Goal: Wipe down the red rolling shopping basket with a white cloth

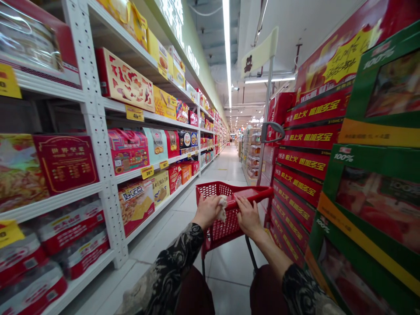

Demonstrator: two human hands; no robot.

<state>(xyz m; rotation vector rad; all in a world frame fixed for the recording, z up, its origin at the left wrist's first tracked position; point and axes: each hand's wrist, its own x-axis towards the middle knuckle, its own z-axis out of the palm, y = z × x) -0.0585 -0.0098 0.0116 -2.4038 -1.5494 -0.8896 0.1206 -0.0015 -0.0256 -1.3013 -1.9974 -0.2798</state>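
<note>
A red plastic shopping cart stands directly in front of me, with its handle nearest my body. At the handle's left end, my left hand is closed on a crumpled whitish cloth or tissue. Whether its fingers also grip the handle is hard to make out. My right hand rests closed over the middle of the handle, fingers curled on top of it. Part of the basket shows between my two forearms; its inside is mostly hidden by the hands and the handle.
White shelving with boxed gift foods and bottle packs runs along the left. Stacked red drink cartons and green boxes rise close on the right. A metal post stands beside them. The tiled aisle stretches ahead.
</note>
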